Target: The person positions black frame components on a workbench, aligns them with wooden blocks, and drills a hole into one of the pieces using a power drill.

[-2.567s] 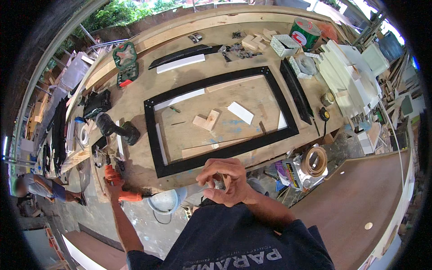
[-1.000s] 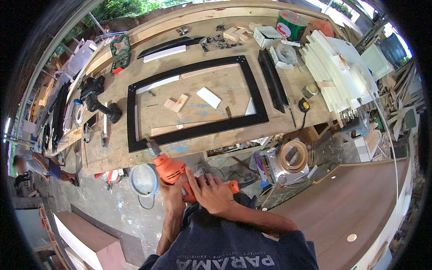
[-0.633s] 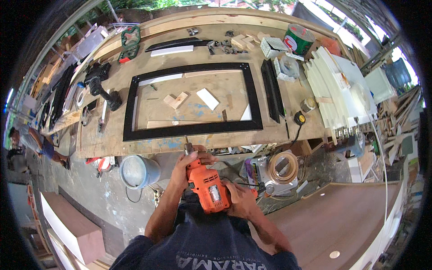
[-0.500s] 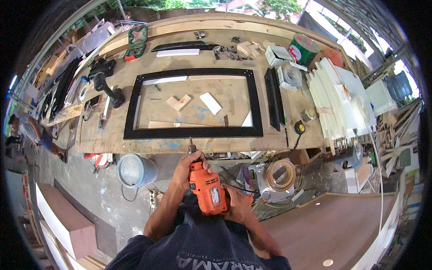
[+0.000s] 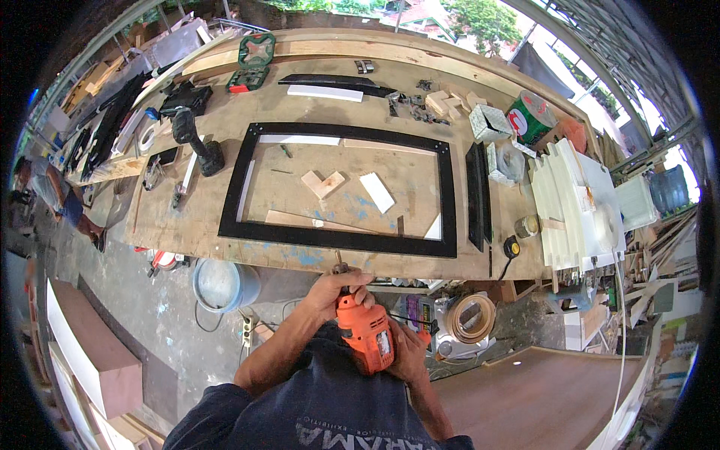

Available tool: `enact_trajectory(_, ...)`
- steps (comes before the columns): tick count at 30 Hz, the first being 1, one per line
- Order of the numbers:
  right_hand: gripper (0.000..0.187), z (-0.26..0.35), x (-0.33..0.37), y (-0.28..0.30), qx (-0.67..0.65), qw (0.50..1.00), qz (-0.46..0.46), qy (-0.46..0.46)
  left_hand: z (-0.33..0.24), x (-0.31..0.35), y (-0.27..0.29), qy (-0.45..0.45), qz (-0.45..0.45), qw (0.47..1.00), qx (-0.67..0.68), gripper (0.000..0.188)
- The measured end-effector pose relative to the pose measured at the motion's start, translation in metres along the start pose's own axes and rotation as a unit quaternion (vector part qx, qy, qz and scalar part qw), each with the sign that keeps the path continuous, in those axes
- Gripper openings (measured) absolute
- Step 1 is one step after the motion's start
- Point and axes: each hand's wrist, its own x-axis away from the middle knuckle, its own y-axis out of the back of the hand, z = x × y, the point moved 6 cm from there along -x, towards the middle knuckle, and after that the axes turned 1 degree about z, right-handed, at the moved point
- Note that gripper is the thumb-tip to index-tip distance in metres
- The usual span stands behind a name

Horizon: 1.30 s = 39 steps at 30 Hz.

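Observation:
An orange corded power drill point(image 5: 366, 330) is held close to my body, its bit pointing away toward the bench. My left hand point(image 5: 334, 294) is wrapped round the chuck end at the front. At the rear, my right hand point(image 5: 407, 354) grips the drill's handle, partly hidden by the body. Just beyond the bit, a black rectangular frame point(image 5: 337, 238) lies flat on the wooden workbench point(image 5: 187, 238). Inside the frame are an L-shaped wood piece point(image 5: 322, 184) and a white block point(image 5: 376, 193).
A dark cordless drill point(image 5: 199, 146) stands left of the frame. To the right are black strips point(image 5: 477, 196), a tape measure point(image 5: 511, 247), a jar point(image 5: 527, 226) and a green can point(image 5: 531, 118). A blue bucket point(image 5: 225, 285) stands on the floor. Another person point(image 5: 56, 195) is at far left.
The view has shifted, so the bench sits slightly lower and to the right. My left hand has closed further over the drill's chuck. Both hands keep hold of the drill.

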Motion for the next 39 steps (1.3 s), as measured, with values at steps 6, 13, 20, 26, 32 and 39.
enact_trajectory(6,0.065,0.008,-0.027,-0.018,0.067,0.994,-0.001,-0.084,-0.029,-0.027,0.004,0.003,-0.058,0.997,0.041,0.025)
enact_trajectory(13,0.067,0.023,-0.060,-0.030,0.153,0.983,-0.013,-0.099,-0.070,-0.042,0.024,-0.026,-0.094,0.990,-0.105,0.018)
enact_trajectory(20,0.078,0.016,-0.064,-0.059,0.050,0.981,-0.023,-0.186,-0.086,-0.051,0.044,0.041,-0.096,0.992,-0.066,0.018)
enact_trajectory(26,0.073,0.029,-0.080,-0.066,0.078,0.978,-0.003,-0.193,-0.091,-0.056,0.049,0.059,-0.051,0.993,-0.090,0.020)
enact_trajectory(32,0.063,0.034,-0.071,-0.071,0.156,0.966,-0.011,-0.207,-0.090,-0.060,0.041,0.033,-0.030,0.991,-0.130,0.019)
enact_trajectory(39,0.063,0.038,-0.075,-0.069,0.152,0.971,-0.049,-0.177,-0.089,-0.063,0.042,0.052,-0.023,0.989,-0.137,0.020)
